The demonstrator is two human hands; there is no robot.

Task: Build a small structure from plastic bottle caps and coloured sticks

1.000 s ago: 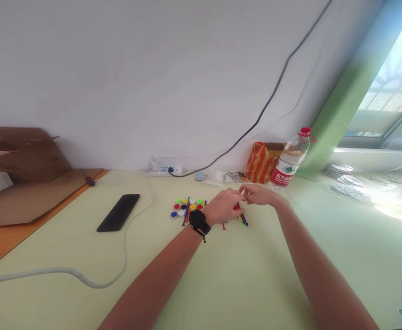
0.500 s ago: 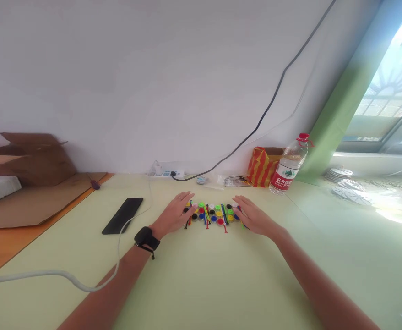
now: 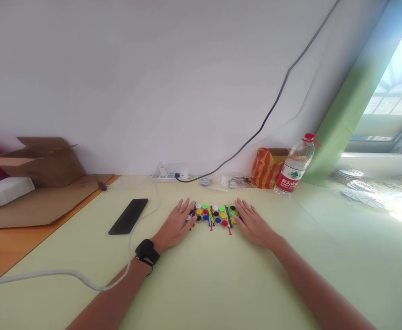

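A cluster of small round coloured caps and thin coloured sticks [image 3: 214, 215] lies on the pale green table [image 3: 201, 284]. My left hand [image 3: 176, 224] lies flat and open on the table, touching the cluster's left edge; a black watch is on that wrist. My right hand [image 3: 254, 224] lies flat and open against the cluster's right edge. Neither hand holds anything.
A black phone [image 3: 128, 216] lies left of my hands, with a grey cable [image 3: 67, 275] running past it. A power strip [image 3: 171, 173], a striped bag [image 3: 265, 168] and a water bottle [image 3: 295, 165] stand by the wall. Cardboard [image 3: 46, 160] sits far left.
My hands were pinched together over the sticks a second ago. They have since spread apart and lie flat on either side of the cluster. The view shifted slightly.
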